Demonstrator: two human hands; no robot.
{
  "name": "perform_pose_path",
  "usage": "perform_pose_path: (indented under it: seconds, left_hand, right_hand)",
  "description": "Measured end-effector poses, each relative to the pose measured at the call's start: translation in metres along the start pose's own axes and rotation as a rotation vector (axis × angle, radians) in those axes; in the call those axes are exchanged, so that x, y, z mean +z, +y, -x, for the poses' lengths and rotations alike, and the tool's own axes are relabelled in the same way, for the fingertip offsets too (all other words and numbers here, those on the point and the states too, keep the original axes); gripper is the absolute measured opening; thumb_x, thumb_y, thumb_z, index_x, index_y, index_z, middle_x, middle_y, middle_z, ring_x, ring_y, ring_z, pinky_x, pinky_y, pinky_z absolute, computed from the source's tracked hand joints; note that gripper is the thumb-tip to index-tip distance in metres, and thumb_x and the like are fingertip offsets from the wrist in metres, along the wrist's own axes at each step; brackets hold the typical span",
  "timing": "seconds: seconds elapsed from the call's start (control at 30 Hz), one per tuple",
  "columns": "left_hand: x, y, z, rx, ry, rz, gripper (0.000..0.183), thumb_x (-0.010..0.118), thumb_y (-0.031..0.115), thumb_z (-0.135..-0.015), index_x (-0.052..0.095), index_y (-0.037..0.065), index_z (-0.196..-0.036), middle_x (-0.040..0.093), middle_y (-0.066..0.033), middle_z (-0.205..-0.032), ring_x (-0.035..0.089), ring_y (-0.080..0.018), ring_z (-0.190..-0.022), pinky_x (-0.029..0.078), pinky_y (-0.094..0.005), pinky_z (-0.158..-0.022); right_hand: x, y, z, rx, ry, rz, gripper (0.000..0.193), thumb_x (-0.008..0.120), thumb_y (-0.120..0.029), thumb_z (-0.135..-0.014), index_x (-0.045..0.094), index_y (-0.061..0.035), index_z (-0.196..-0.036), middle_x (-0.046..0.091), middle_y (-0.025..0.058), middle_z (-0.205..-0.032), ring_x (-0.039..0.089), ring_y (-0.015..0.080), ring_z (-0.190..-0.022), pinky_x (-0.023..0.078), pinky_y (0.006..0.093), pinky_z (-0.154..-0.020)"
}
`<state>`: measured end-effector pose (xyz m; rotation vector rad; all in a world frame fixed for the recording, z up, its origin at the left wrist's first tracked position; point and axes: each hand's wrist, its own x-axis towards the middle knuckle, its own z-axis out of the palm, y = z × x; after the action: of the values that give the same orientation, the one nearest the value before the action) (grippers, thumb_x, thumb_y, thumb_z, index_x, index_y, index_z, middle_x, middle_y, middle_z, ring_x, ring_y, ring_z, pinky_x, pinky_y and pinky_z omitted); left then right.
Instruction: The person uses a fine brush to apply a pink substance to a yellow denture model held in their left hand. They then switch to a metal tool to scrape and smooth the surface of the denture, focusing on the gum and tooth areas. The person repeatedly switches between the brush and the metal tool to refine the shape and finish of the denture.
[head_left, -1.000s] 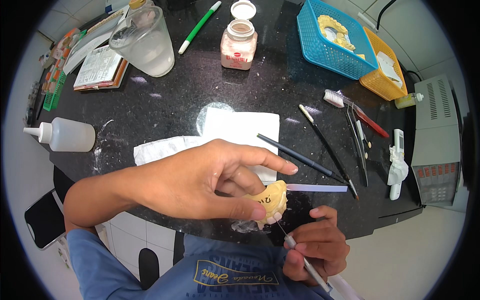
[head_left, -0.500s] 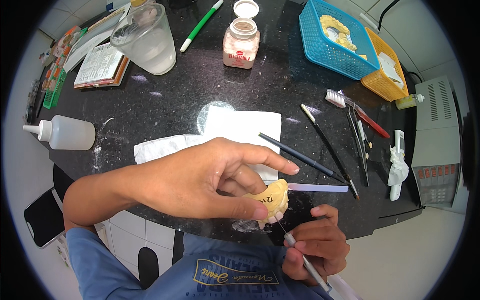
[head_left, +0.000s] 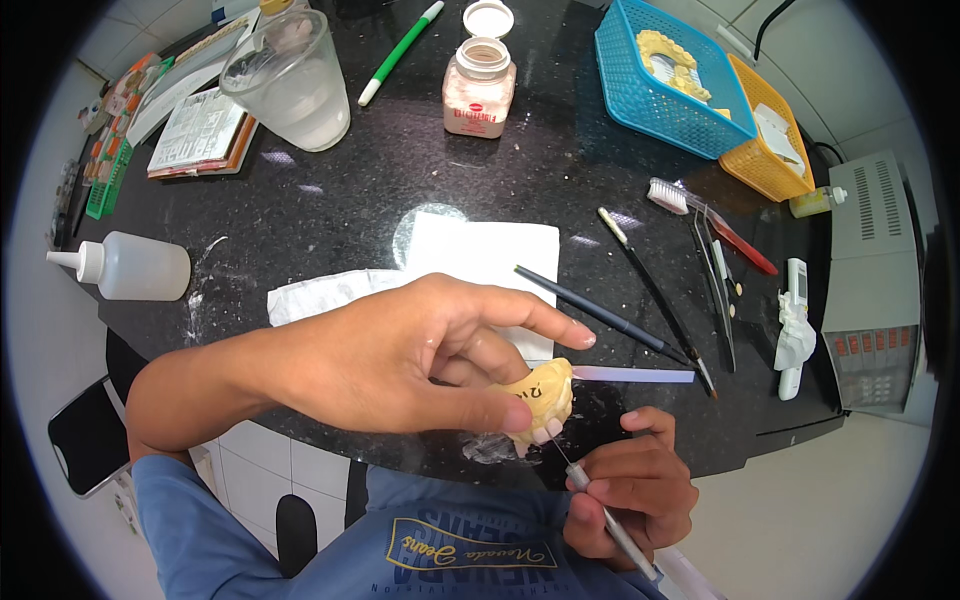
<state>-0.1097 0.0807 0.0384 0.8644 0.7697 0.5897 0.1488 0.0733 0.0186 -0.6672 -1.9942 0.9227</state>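
Observation:
My left hand [head_left: 430,360] reaches across from the left and grips a yellow plaster dental model [head_left: 550,390] between thumb and fingers, its index finger stretched out above. The model is held near the bench's front edge, with pale tooth-shaped pieces along its near side. In my right hand [head_left: 645,485] is a slim grey-handled dental instrument [head_left: 622,540], held like a pen. Its thin metal tip meets or nearly meets those pale teeth; contact is too fine to tell. Part of the model lies hidden under my left fingers. A lilac strip [head_left: 640,375] extends rightward beside it.
Behind my left hand lie white paper sheets [head_left: 480,245] and a dark pen-like tool [head_left: 600,315]. Rightward are a brush [head_left: 655,295], tweezers [head_left: 718,280] and a toothbrush [head_left: 668,197]. A powder jar [head_left: 480,95], water cup [head_left: 300,95], squeeze bottle [head_left: 145,267] and blue basket [head_left: 670,110] stand around.

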Motion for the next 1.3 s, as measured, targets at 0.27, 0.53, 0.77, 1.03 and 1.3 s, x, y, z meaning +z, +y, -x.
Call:
perform_pose_path:
  seconds: [0.27, 0.53, 0.77, 1.03, 1.3]
  left_hand:
    - [-0.003, -0.003, 0.001, 0.053, -0.028, 0.015, 0.060, 0.064, 0.001, -0.091, 0.038, -0.003, -0.145, 0.071, -0.0134, -0.108, 0.065, -0.0118, -0.102, 0.049, -0.0268, -0.091]
    - [-0.003, -0.002, -0.001, 0.056, -0.031, 0.031, 0.064, 0.066, 0.003, -0.091, 0.034, -0.003, -0.147, 0.071, -0.0134, -0.108, 0.063, -0.0110, -0.103, 0.047, -0.0269, -0.092]
    - [-0.002, -0.009, -0.001, 0.169, -0.013, 0.151, 0.070, 0.068, 0.006, -0.090, 0.030, -0.005, -0.148, 0.069, -0.0167, -0.113, 0.064, -0.0179, -0.111, 0.045, -0.0289, -0.098]
    - [-0.004, -0.005, -0.002, 0.319, 0.092, 0.252, 0.063, 0.070, 0.013, -0.090, 0.038, -0.003, -0.143, 0.064, -0.0144, -0.120, 0.061, -0.0187, -0.116, 0.047, -0.0319, -0.103]
    - [-0.002, -0.007, 0.001, 0.403, 0.105, 0.209, 0.061, 0.070, 0.007, -0.088, 0.041, -0.002, -0.140, 0.060, -0.0123, -0.121, 0.060, -0.0172, -0.114, 0.046, -0.0310, -0.102]
  right_hand:
    - [-0.003, 0.000, 0.002, -0.011, -0.017, -0.005, 0.027, 0.082, -0.008, -0.067, 0.063, -0.0098, -0.086, 0.069, 0.0027, -0.072, 0.068, 0.0155, -0.064, 0.047, 0.0379, -0.087]
    - [0.005, 0.005, 0.012, -0.054, 0.254, -0.119, 0.025, 0.076, -0.016, -0.082, 0.063, -0.0056, -0.100, 0.066, 0.0086, -0.081, 0.068, 0.0185, -0.068, 0.050, 0.0381, -0.083]
    - [-0.045, 0.019, -0.011, -0.001, 0.351, 0.258, 0.024, 0.068, -0.013, -0.091, 0.061, 0.0007, -0.110, 0.059, 0.0157, -0.100, 0.065, 0.0185, -0.075, 0.053, 0.0293, -0.071]
    - [-0.083, 0.019, -0.041, -0.116, 0.192, 0.488, 0.018, 0.069, -0.015, -0.090, 0.067, 0.0001, -0.100, 0.060, 0.0118, -0.092, 0.058, 0.0194, -0.074, 0.046, 0.0281, -0.065]
    - [-0.077, 0.005, -0.050, -0.059, 0.051, 0.618, 0.015, 0.072, -0.010, -0.087, 0.064, 0.0004, -0.095, 0.062, 0.0124, -0.084, 0.059, 0.0193, -0.074, 0.049, 0.0300, -0.065]
